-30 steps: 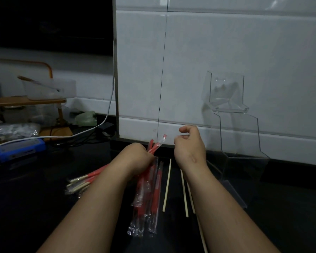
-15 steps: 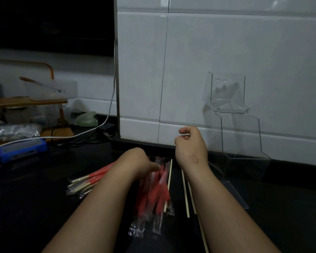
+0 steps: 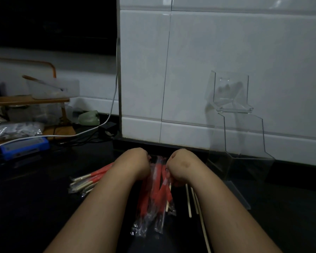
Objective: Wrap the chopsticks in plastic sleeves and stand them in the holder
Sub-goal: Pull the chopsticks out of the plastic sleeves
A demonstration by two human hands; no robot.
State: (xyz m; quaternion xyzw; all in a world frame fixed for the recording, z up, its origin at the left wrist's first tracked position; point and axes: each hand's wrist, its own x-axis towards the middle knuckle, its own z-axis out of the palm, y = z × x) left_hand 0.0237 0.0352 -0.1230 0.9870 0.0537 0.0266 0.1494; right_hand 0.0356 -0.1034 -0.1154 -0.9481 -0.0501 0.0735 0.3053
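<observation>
1. Chopsticks of pale bare wood (image 3: 188,201) lie on the dark surface (image 3: 35,207), just right of the pile of clear plastic sleeves with red print (image 3: 154,196).
2. Left hand (image 3: 135,162) rests on the left edge of that pile, fingers curled under; whether its grip pinches a sleeve cannot be told.
3. Right hand (image 3: 181,167) sits at the pile's right edge, fingers pressed together around sleeves and a stick end.
4. Already wrapped chopsticks in red-and-clear sleeves (image 3: 88,181) lie fanned left of the pile.
5. Tall clear acrylic holder (image 3: 233,125) stands right of the pile, against the white tiled wall (image 3: 217,52).
</observation>
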